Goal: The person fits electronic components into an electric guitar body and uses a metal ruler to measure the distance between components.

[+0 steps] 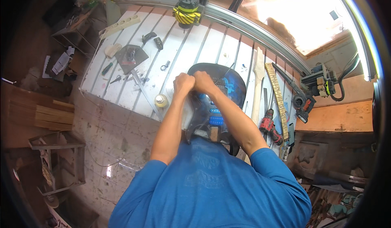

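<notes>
A dark electric guitar body (236,80) with blue pickups (216,119) lies on the slotted white bench (95,80), its lower end near my waist. My left hand (184,82) and my right hand (203,82) are closed side by side at its far left edge; whatever their fingers hold is hidden. A small bottle (161,101) stands left of the body. Beside it on the right are a pale wooden neck (258,71), a yellowish slotted strip (275,87) and a red drill (267,123).
A machine spindle (187,12) hangs from a rail at the back. A black cordless tool (303,105) lies at right. Small tools, a metal plate (126,59) and a screwdriver (107,68) lie on the bench's left. A metal frame (57,145) stands at lower left.
</notes>
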A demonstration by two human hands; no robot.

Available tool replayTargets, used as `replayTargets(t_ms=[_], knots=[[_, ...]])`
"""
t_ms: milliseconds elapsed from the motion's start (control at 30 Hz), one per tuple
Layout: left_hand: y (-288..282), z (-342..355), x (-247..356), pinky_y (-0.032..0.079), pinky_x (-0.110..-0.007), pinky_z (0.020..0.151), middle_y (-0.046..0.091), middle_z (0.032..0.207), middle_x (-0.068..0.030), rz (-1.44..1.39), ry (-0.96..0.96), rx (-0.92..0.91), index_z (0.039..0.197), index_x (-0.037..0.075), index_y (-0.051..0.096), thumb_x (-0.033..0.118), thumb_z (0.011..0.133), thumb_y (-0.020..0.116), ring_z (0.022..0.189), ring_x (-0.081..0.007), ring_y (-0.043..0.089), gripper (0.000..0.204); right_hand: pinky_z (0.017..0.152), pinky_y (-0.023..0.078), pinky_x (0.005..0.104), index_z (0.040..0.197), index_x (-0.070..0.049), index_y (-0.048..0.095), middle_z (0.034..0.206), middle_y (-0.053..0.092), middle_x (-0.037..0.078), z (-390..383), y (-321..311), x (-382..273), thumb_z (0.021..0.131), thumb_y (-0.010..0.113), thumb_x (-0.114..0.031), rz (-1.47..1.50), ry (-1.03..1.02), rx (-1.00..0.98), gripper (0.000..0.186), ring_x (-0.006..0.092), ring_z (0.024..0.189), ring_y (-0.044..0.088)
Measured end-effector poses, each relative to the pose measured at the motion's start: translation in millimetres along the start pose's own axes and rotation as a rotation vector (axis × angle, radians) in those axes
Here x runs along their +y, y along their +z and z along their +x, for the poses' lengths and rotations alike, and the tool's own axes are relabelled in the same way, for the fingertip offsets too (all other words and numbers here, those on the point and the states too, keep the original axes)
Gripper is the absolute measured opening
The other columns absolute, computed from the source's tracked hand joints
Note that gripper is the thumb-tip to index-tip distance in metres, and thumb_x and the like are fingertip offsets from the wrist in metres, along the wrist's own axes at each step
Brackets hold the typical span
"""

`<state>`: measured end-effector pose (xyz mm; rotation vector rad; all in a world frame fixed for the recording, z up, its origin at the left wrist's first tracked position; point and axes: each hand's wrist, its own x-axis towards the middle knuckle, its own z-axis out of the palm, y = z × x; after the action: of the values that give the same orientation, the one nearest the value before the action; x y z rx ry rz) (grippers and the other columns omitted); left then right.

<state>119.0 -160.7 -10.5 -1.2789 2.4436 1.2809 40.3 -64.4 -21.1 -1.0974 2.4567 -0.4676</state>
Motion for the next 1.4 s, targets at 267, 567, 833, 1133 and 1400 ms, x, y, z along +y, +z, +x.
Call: replayTargets(t_ms=[267, 567, 833, 1133, 1400], knots=[[5.8, -1.3, 7.3, 0.052, -0.049, 0.101, 0.070, 0.113, -0.0352, 0.041, -0.009, 0.024, 0.106, -0.010, 0.074, 0.022, 0.088, 0.057, 0.113, -0.0473, 0.068, 0.040, 0.085, 0.057, 0.0528, 0.090, 0.004, 0.074, 0.096, 0.072, 0.031, 15.7, 13.5, 23.4, 0.077, 0.078, -0.022, 0.015, -0.013, -0.022, 0.029, 0.0479, 0.096, 0.071], [9.9, -0.3, 0.4, 0.051, -0.050, 0.101, 0.069, 0.111, -0.0371, 0.030, -0.001, 0.027, 0.103, -0.011, 0.074, 0.026, 0.087, 0.058, 0.113, -0.0486, 0.067, 0.044, 0.083, 0.059, 0.0484, 0.086, 0.003, 0.074, 0.088, 0.074, 0.027, 13.6, 2.0, 19.3, 0.075, 0.077, -0.017, 0.076, -0.020, -0.083, 0.024, 0.0423, 0.089, 0.075], [8.1, 5.6, -1.4, 0.052, -0.050, 0.100, 0.070, 0.112, -0.0348, -0.001, -0.064, 0.021, 0.104, -0.010, 0.074, 0.026, 0.087, 0.057, 0.113, -0.0481, 0.067, 0.043, 0.080, 0.061, 0.0443, 0.080, 0.002, 0.075, 0.078, 0.075, 0.021, 20.7, -13.0, 14.4, 0.070, 0.083, -0.024, 0.173, 0.029, -0.249, 0.030, 0.0366, 0.083, 0.077], [18.9, 5.2, -11.9, 0.051, -0.050, 0.100, 0.070, 0.110, -0.0362, -0.032, -0.023, 0.067, 0.103, -0.009, 0.075, 0.026, 0.087, 0.054, 0.112, -0.0497, 0.067, 0.044, 0.083, 0.060, 0.0455, 0.082, 0.002, 0.075, 0.078, 0.075, 0.022, 16.2, -4.6, 16.7, 0.071, 0.078, -0.023, 0.049, -0.082, -0.107, 0.027, 0.0380, 0.085, 0.076], [19.4, 9.7, -15.8, 0.051, -0.052, 0.099, 0.071, 0.110, -0.0348, -0.016, -0.041, 0.037, 0.102, -0.008, 0.074, 0.027, 0.088, 0.056, 0.110, -0.0486, 0.068, 0.042, 0.081, 0.060, 0.0449, 0.079, 0.001, 0.075, 0.082, 0.075, 0.025, 18.5, -8.3, 17.4, 0.072, 0.077, -0.022, 0.129, -0.025, -0.182, 0.025, 0.0375, 0.086, 0.076]])
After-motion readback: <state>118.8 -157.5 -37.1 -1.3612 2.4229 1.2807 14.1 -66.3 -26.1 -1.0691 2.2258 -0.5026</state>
